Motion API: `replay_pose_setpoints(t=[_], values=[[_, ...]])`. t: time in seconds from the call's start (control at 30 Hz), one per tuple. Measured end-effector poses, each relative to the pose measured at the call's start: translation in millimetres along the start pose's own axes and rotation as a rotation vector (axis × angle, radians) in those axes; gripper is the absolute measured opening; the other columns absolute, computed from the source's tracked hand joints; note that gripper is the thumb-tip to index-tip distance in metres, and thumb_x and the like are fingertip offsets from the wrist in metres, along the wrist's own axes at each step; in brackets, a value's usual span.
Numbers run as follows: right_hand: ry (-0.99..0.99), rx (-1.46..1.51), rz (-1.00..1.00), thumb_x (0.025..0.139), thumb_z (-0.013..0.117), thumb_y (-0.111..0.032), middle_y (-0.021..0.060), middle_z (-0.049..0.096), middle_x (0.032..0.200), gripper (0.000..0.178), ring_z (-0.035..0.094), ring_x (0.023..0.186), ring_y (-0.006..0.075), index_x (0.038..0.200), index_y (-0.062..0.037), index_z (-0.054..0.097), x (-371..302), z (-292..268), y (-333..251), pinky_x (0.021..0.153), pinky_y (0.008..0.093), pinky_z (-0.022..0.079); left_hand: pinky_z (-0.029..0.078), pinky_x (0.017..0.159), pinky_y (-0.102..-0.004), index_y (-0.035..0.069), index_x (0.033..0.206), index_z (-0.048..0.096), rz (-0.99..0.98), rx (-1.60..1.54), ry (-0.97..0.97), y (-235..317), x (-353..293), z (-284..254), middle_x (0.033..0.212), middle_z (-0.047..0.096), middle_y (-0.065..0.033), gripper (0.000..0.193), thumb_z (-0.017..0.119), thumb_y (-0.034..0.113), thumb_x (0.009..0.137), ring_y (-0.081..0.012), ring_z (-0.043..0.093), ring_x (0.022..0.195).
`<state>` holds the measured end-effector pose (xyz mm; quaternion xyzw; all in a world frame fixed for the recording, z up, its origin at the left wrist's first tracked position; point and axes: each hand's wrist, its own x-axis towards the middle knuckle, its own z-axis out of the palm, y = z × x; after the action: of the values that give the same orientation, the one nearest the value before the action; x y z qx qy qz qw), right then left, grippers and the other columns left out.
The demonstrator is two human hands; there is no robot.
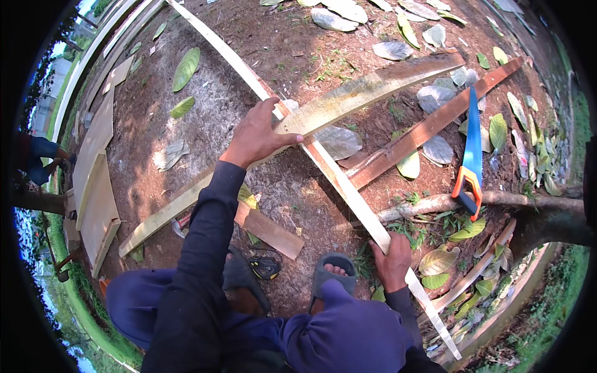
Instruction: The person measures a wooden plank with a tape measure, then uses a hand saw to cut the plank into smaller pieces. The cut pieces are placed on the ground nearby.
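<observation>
The left hand [258, 133], above centre in the frame, bends its fingers over the strip [346, 189] while its thumb stretches out along the beam [373, 87]; how firmly it squeezes I cannot tell, as the undersides are hidden. The right hand [393, 261], lower right of centre, closes round the strip nearer its narrow end, pinching it between thumb and fingers. The strip slants from the upper left to the lower right, meeting the beam beneath the left hand (which piece lies uppermost there is hard to make out). Long and thin, it should be light for its length, fairly stiff but springy, rough rather than slippery, and likely to twist or splinter; two well-spaced holds on its edges, like these, suit it. The beam looks thicker and heavier, better gripped near its middle. Around them, a pale plank [168, 208] runs toward the lower left, an offcut [270, 233] lies below centre near the sandals [336, 273], and right of centre a brown board [435, 124] reaches behind the saw [474, 137]. Beyond, leaves [435, 99] litter the upper right, plywood [96, 171] curves along the left, and another person [42, 149] shows at the left rim.
</observation>
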<state>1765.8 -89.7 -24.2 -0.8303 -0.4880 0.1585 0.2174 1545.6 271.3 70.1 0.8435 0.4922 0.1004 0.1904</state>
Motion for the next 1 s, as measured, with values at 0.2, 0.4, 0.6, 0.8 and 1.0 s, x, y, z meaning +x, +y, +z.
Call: replay_pose_setpoints(t=[0.2,0.4,0.6,0.8,1.0], values=[[0.129,0.032,-0.081,0.080,0.085,-0.026,0.0155,0.061,0.095,0.043,0.060,0.088,0.0364,0.109,-0.0015,0.064,-3,9,1,0.076,0.0462,0.048,0.050,0.099,-0.0435,0.000,0.135,0.056,-0.003,-0.022,-0.006,0,-14,13,0.130,0.063,-0.0194,0.084,0.088,0.048,0.072,-0.0347,0.063,0.119],[0.143,0.068,-0.097,0.082,0.084,-0.027,0.0163,0.061,0.095,0.044,0.062,0.087,0.0366,0.110,-0.0013,0.062,-7,13,-11,0.074,0.0460,0.049,0.054,0.089,-0.0436,-0.001,0.121,0.065,0.056,-0.028,0.158,-3,-19,17,0.111,0.070,-0.0176,0.067,0.086,0.044,0.075,-0.0354,0.069,0.103],[0.181,0.003,-0.098,0.078,0.083,-0.020,0.0159,0.060,0.098,0.043,0.059,0.094,0.0383,0.111,-0.0016,0.061,6,7,-6,0.081,0.0470,0.047,0.053,0.092,-0.0428,-0.002,0.123,0.065,0.076,-0.038,0.197,-5,-13,17,0.113,0.070,-0.0189,0.067,0.086,0.041,0.076,-0.0353,0.069,0.105],[0.206,-0.019,-0.130,0.078,0.085,-0.014,0.0166,0.061,0.093,0.039,0.059,0.086,0.0380,0.104,0.0008,0.061,26,4,-1,0.078,0.0463,0.047,0.049,0.092,-0.0423,0.000,0.117,0.065,0.410,0.157,0.482,26,-20,36,0.106,0.068,-0.0159,0.059,0.084,0.040,0.078,-0.0327,0.064,0.100],[0.248,-0.003,-0.145,0.079,0.085,-0.023,0.0140,0.059,0.092,0.039,0.058,0.085,0.0359,0.105,-0.0033,0.063,27,8,1,0.076,0.0470,0.044,0.043,0.077,-0.0413,0.004,0.090,0.061,0.342,0.040,0.019,57,-96,130,0.088,0.057,-0.0098,0.048,0.081,0.046,0.079,-0.0281,0.057,0.089]])
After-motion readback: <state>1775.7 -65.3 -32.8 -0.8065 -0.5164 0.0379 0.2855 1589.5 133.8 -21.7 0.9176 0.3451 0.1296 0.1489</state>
